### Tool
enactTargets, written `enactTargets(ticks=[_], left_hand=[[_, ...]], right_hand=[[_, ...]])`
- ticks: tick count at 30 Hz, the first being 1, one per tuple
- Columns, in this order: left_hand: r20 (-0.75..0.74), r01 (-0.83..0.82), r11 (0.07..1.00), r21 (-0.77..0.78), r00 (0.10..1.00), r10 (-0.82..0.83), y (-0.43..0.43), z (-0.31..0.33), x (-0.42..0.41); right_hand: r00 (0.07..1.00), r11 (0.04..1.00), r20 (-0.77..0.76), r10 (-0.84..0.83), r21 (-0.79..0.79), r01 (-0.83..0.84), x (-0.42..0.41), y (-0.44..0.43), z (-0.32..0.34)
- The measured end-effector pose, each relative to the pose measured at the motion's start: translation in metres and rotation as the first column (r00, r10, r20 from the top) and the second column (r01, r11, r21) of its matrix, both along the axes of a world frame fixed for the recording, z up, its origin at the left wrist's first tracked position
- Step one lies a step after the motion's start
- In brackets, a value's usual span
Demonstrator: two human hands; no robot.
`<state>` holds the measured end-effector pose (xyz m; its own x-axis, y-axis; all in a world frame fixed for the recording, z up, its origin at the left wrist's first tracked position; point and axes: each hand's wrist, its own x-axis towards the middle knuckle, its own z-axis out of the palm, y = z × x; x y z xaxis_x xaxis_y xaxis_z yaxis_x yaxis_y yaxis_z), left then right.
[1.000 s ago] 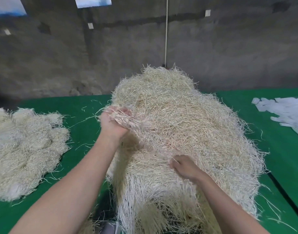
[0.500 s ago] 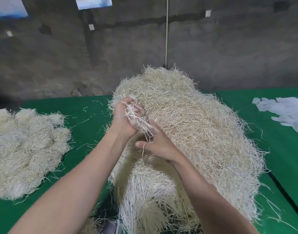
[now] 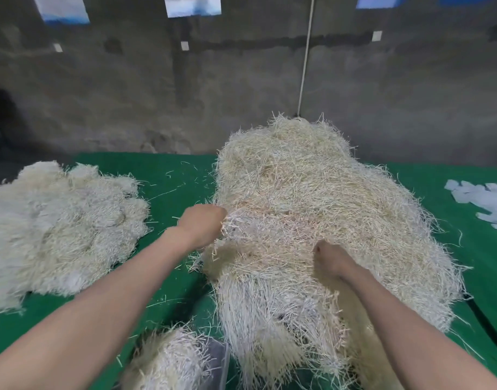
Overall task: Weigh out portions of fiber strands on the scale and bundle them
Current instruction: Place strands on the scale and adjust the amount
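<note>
From the head view, your hands have split apart: half a second ago they met over the heap's [image 3: 312, 198] left shoulder, with a tuft passing between them. Now your left hand [image 3: 201, 226] is back at the heap's left edge and your right hand [image 3: 330, 261] is down on its near slope. I take that to mean you are still gathering a portion, not weighing one. Your left fingers [image 3: 217, 214] are curled tight into loose strands [image 3: 236, 222] at that edge and grip them. Your right hand is sunk into the heap, with the thumb showing but the fingers buried, so I cannot tell whether they are spread or closed. The heap fills the middle of the green desk [image 3: 171, 175], and a second pile [image 3: 58, 226] lies well apart on the left. A small tuft [image 3: 171, 361] sits near you beside a grey tray [image 3: 220, 358], perhaps the scale.
</note>
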<state>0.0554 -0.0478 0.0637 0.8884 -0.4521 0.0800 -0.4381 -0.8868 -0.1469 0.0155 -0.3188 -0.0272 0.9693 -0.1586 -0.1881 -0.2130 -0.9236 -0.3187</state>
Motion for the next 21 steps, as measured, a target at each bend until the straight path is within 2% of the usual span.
enactTargets(ticks=[1,2,3,4,5,6,7,9,12,15,17,19,21], left_hand=[[0.024,0.018,1.000,0.006,1.000,-0.018,0.006,0.000,-0.003],[0.046,0.040,0.999,0.013,0.998,-0.041,0.011,0.001,-0.007],[0.073,0.061,0.998,0.025,0.995,-0.063,0.016,0.001,-0.010],[0.105,0.078,0.996,0.030,0.991,-0.081,0.021,0.002,-0.013],[0.140,0.092,0.995,0.027,0.986,-0.095,0.025,0.004,-0.016],[0.180,0.106,0.994,0.021,0.978,-0.108,0.030,0.005,-0.020],[0.217,0.124,0.992,0.013,0.968,-0.124,0.035,0.006,-0.024],[0.268,0.175,0.985,-0.013,0.949,-0.165,0.043,0.008,-0.033],[0.304,0.231,0.968,-0.100,0.933,-0.191,0.056,0.013,-0.050],[0.237,0.267,0.934,-0.236,0.948,-0.211,0.073,0.019,-0.063],[0.125,0.284,0.881,-0.378,0.959,-0.255,0.087,0.019,-0.068],[-0.009,0.273,0.826,-0.494,0.948,-0.319,0.102,0.021,-0.074],[-0.177,0.236,0.775,-0.587,0.896,-0.408,0.117,0.025,-0.081]], right_hand=[[0.997,0.998,0.076,-0.010,0.059,0.005,0.001,0.003,0.010],[0.969,0.990,0.244,-0.039,0.142,0.004,0.001,0.008,0.025],[0.890,0.972,0.446,-0.097,0.235,-0.011,-0.001,0.018,0.044],[0.764,0.948,0.626,-0.159,0.313,-0.060,-0.004,0.032,0.063],[0.642,0.924,0.744,-0.188,0.356,-0.142,-0.008,0.048,0.083],[0.563,0.903,0.809,-0.171,0.357,-0.238,-0.012,0.066,0.100],[0.546,0.879,0.830,-0.111,0.338,-0.337,-0.018,0.086,0.112],[0.646,0.804,0.757,0.097,0.323,-0.499,-0.031,0.128,0.124],[0.794,0.683,0.506,0.336,0.450,-0.575,-0.045,0.180,0.118],[0.860,0.570,0.359,0.364,0.644,-0.510,-0.051,0.205,0.112],[0.873,0.506,0.322,0.365,0.719,-0.477,-0.054,0.212,0.108],[0.910,0.438,0.288,0.296,0.806,-0.398,-0.059,0.219,0.100],[0.931,0.487,0.284,0.230,0.794,-0.363,-0.067,0.227,0.092]])
